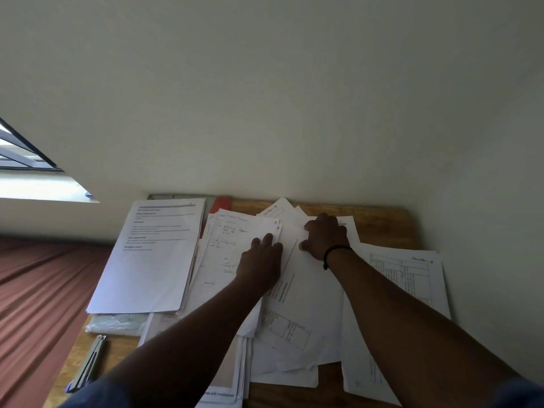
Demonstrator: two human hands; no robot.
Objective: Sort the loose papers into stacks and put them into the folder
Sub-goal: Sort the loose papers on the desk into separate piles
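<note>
While both hands work the pile, the sheets read as follows.
Handling: loose papers [297, 293] look thin, light and floppy; I judge they slide easily over each other and crease if pulled by one corner, so taking a sheet by a free edge, with the other hand pinning those beneath, seems safest.
Look: white sheets, some handwritten, some printed with tables, fanned out at odd angles and overlapping.
Where: spread across the middle and right of the wooden desk [382, 222]; a squared printed stack [153, 254] lies at the left, apart from the mess.
Folder: an orange-red corner [221, 205] shows at the back under the papers; whether it is the folder I cannot tell.
Left hand [260, 259]: fingers straight, pressing flat on a handwritten sheet [232, 245].
Right hand [325, 235]: fingers spread, resting on the central sheets, gripping nothing visible; a dark band circles the wrist.
</note>
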